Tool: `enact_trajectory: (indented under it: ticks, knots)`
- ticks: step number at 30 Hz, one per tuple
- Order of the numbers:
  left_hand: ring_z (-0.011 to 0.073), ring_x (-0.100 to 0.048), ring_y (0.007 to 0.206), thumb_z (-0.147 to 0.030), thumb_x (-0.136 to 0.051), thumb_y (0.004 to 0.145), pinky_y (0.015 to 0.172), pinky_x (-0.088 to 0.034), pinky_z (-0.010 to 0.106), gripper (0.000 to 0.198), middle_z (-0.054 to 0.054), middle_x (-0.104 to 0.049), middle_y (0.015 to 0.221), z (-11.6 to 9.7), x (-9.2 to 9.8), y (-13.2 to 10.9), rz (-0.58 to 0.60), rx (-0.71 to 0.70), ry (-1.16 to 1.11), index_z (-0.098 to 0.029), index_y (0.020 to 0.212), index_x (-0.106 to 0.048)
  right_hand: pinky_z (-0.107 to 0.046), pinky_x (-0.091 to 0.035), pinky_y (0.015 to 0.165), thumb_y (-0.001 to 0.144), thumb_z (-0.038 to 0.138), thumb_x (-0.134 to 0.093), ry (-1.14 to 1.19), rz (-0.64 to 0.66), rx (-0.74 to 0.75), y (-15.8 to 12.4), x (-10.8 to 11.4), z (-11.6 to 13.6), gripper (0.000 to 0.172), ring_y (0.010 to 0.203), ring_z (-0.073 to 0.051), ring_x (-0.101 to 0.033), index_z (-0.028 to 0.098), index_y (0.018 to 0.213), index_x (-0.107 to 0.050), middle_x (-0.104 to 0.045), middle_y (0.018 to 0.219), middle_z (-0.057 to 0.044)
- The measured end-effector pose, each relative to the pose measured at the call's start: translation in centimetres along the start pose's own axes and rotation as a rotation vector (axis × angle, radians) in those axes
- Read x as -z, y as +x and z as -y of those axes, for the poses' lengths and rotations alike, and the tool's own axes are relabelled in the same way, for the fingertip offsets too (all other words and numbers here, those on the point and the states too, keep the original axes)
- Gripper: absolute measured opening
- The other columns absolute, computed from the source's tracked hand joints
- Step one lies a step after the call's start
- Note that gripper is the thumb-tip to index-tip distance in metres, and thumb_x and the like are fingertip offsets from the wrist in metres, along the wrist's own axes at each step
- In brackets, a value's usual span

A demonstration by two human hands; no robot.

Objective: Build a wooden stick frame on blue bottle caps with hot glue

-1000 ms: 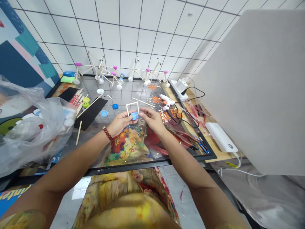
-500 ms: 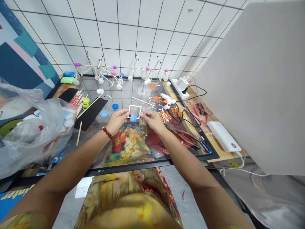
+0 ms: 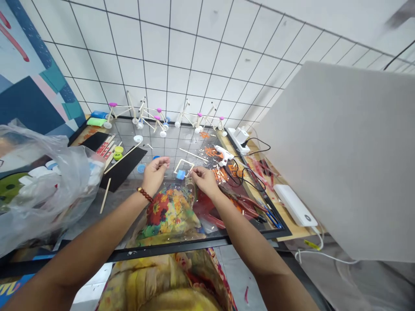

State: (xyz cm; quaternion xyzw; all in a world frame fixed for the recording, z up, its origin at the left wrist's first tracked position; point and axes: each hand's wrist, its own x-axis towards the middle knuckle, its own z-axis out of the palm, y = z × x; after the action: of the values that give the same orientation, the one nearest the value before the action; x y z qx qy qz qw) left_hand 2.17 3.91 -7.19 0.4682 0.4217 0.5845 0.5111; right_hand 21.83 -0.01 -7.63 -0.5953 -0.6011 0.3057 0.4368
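My right hand (image 3: 203,178) pinches the lower right corner of a small square frame of pale wooden sticks (image 3: 184,161). A light blue block-like piece (image 3: 180,174) sits at the frame's lower edge. To the left, apart from the frame, is my left hand (image 3: 156,172), thumb and fingers drawn together; whatever they hold, if anything, is too small to make out. A dark blue bottle cap (image 3: 156,157) shows partly behind the left hand, and a light blue cap (image 3: 141,168) lies beside it on the glossy tabletop.
Stick models with cap wheels and pink tops (image 3: 157,118) line the wall. A white glue gun (image 3: 223,154) lies right, among scraps, near red-handled pliers (image 3: 249,203) and a white power bank (image 3: 295,205). At left are a black sheet (image 3: 129,166) and plastic bag (image 3: 61,172).
My left hand has let go of the stick frame and moved left. The frame, now held by my right hand alone, is tilted. The camera view has shifted upward.
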Motion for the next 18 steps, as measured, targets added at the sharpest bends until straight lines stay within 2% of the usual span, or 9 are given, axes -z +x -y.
enact_trajectory:
  ticks: [7,10,14,18]
  knots:
    - [0.0219,-0.068,0.094,-0.019,-0.068,0.073,0.096,-0.051,0.042,0.019,0.008,-0.075,0.095,-0.12,-0.11,-0.25,0.042,-0.031,0.067,-0.017,0.091,-0.074,-0.025,-0.039,0.059,0.077,0.042,-0.059,-0.003,0.053,0.088,-0.67,-0.07,-0.26,0.024,0.06,-0.013,-0.047,0.019,0.067,-0.061,-0.054,0.063,0.002]
    - [0.021,-0.068,0.092,-0.015,-0.068,0.072,0.095,-0.052,0.04,0.018,0.007,-0.075,0.092,-0.21,-0.22,-0.39,0.043,-0.019,0.064,-0.018,0.089,-0.074,-0.026,-0.039,0.057,0.076,0.042,-0.06,0.021,0.02,0.038,-0.71,-0.28,-0.36,0.024,0.058,-0.013,-0.047,0.019,0.069,-0.063,-0.055,0.062,0.002]
    - [0.0208,-0.068,0.092,-0.012,-0.067,0.072,0.094,-0.052,0.039,0.019,0.006,-0.074,0.092,-0.11,-0.22,-0.42,0.048,-0.005,0.045,-0.018,0.089,-0.074,-0.027,-0.039,0.057,0.073,0.044,-0.06,0.047,-0.095,-0.033,-0.43,-0.25,-0.23,0.026,0.056,-0.013,-0.047,0.019,0.067,-0.064,-0.055,0.06,0.002]
    - [0.0202,-0.068,0.09,-0.012,-0.066,0.072,0.092,-0.052,0.038,0.019,0.006,-0.074,0.091,-0.19,-0.14,-0.51,0.058,-0.017,0.075,-0.018,0.089,-0.074,-0.027,-0.037,0.056,0.071,0.043,-0.063,0.061,-0.075,-0.061,-0.54,-0.05,0.15,0.026,0.056,-0.013,-0.046,0.019,0.063,-0.063,-0.054,0.058,0.002]
